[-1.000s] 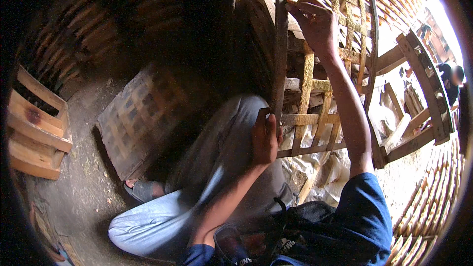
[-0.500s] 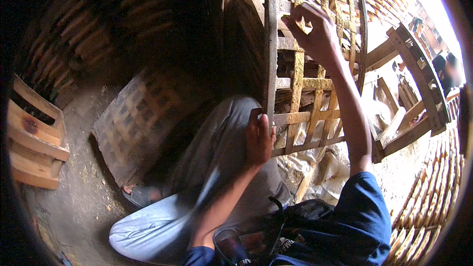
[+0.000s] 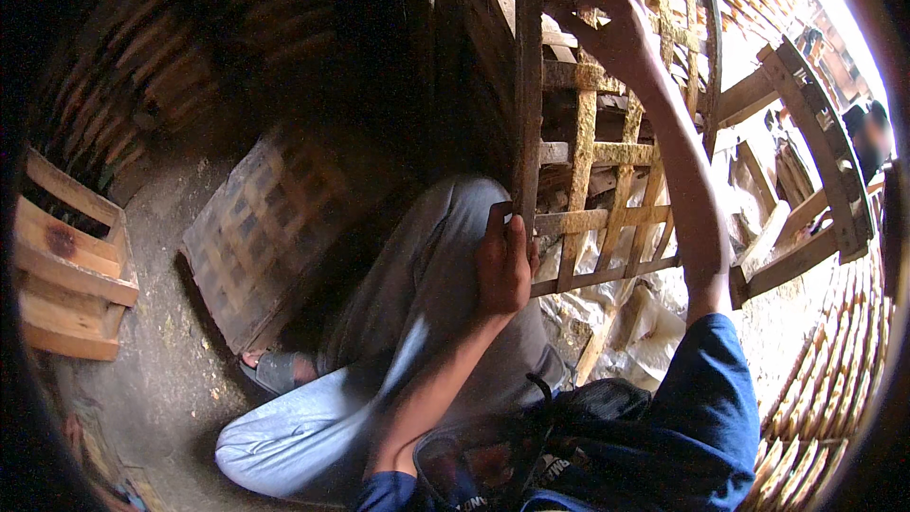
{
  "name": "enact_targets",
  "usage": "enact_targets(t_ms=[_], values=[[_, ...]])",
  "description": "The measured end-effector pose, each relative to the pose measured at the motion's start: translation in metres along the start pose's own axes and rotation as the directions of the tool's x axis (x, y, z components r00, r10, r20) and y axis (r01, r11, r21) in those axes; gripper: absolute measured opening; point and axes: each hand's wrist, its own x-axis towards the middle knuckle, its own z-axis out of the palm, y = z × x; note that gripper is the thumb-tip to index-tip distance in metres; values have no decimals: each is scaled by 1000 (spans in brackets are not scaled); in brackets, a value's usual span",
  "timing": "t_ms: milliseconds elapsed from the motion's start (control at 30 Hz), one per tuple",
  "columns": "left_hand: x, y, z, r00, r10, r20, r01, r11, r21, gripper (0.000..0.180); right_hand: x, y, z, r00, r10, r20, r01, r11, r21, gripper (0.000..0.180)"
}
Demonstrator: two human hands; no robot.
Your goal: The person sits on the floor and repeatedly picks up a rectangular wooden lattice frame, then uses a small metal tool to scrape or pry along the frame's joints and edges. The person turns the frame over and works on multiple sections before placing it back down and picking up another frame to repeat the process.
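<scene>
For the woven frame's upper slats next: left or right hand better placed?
Right, I'd say: the right hand is raised by the upper part of the woven frame, fingers near its dark side bar. The left hand is low, seemingly holding that bar's lower end.

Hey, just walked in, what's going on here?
A seated person's left hand grips a woven slatted frame near its lower left corner. The right hand is raised by the upper part of the frame's dark side rail; whether it touches the rail is unclear. Another woven panel is off to the left, near a sandalled foot.
</scene>
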Motion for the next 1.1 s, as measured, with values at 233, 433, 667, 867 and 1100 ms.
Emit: enact_targets(t_ms=[233,433,667,867,1100], values=[[9,-19,6,900,434,44,-394,763,512,33,29,-25,-25,936,333,114,-333,943,-19,9],[6,-4,8,992,125,-3,-125,991,51,33,32,-18,-4,995,90,36,-78,965,-250,12],[5,2,1,998,59,-36,-53,988,148,32,12,-19,-26,991,124,44,-120,989,-82,15],[4,-5,6,994,13,-105,-8,999,47,34,-23,-22,-11,983,39,180,-28,998,-62,16],[4,-4,4,998,51,-34,-49,997,60,34,-8,-39,-20,976,214,34,-211,974,-78,32]])
